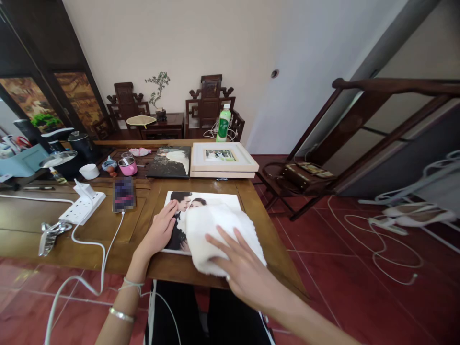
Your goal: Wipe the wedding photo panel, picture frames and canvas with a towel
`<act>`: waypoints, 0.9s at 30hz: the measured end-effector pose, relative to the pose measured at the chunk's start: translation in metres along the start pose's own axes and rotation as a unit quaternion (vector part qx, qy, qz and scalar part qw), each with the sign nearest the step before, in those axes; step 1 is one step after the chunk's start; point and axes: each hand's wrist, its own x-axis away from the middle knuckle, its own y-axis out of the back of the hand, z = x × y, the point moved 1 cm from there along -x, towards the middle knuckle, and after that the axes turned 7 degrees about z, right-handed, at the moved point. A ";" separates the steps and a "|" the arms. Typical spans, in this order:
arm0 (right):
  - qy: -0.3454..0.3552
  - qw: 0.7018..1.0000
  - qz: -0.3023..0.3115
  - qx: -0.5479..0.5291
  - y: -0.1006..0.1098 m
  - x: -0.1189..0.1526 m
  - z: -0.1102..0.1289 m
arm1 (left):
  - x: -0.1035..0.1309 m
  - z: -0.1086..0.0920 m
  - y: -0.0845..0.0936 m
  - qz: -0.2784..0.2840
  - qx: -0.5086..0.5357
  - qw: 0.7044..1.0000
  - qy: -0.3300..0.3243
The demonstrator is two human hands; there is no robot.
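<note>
A glossy photo panel [176,239] showing two people lies flat near the front edge of the wooden table. My left hand [163,227] rests along the panel's left side, fingers stretched out and lying flat, holding nothing. Over the right part of the panel spreads a fluffy white cloth [204,230], bunched and reaching past the table's front edge. My right hand [235,258] presses on the cloth with its fingers spread and curled into a fold. The cloth hides much of the picture underneath.
Behind the panel lie a dark photo board [167,165] and stacked framed pictures [247,160], with a green bottle [223,123] beyond. On the left are a phone [124,194], a white power strip [84,211] with trailing cables, a hair claw clip [52,235] and a pink cup [128,166].
</note>
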 end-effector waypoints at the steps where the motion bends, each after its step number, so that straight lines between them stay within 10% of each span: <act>1: -0.013 1.000 0.007 -0.003 0.003 -0.012 -0.008 | 0.000 0.000 0.001 0.003 -0.001 1.000 0.002; 11: -0.090 0.996 0.017 0.016 0.022 -0.116 -0.071 | 0.001 -0.001 0.000 -0.005 0.010 1.000 0.008; 22: 0.012 1.000 0.009 -0.023 -0.009 -0.005 0.037 | -0.001 0.004 -0.005 -0.022 0.016 1.000 -0.002; 27: 0.000 0.998 0.032 -0.055 -0.003 -0.005 0.037 | 0.000 0.002 -0.003 -0.012 0.014 1.000 -0.001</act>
